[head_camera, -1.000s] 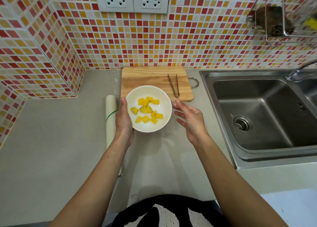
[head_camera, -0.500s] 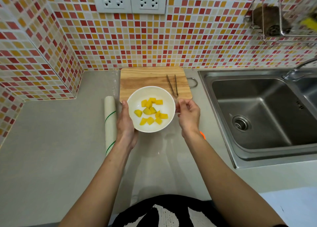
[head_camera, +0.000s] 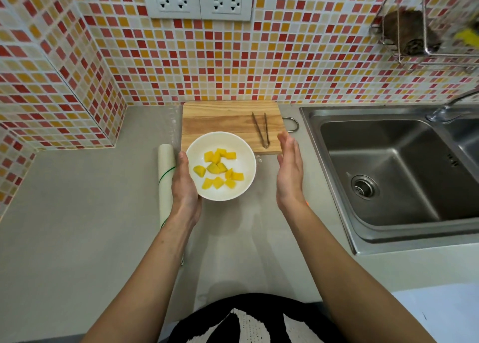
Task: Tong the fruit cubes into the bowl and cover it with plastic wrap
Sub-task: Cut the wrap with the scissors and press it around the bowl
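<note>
A white bowl (head_camera: 201,148) with several yellow fruit cubes (head_camera: 219,169) sits at the near edge of a wooden cutting board (head_camera: 220,117). My left hand (head_camera: 184,187) holds the bowl by its left side, thumb along the rim. My right hand (head_camera: 290,166) hovers flat to the right of the bowl, fingers straight, palm facing it, touching nothing. Brown tongs (head_camera: 261,128) lie on the board's right part. A roll of plastic wrap (head_camera: 166,161) lies on the counter just left of my left hand. A faint clear sheet seems to lie under the bowl; I cannot tell if wrap covers the bowl.
A steel sink (head_camera: 388,174) with a tap (head_camera: 445,109) fills the right side. A wire rack (head_camera: 425,31) hangs on the tiled wall above it. Two wall sockets (head_camera: 197,1) sit above the board. The grey counter (head_camera: 77,213) stretches to the left.
My right hand, which was pinching at the bowl's right rim half a second ago, has let go and opened flat, a little to the right. The bowl and left hand have barely moved.
</note>
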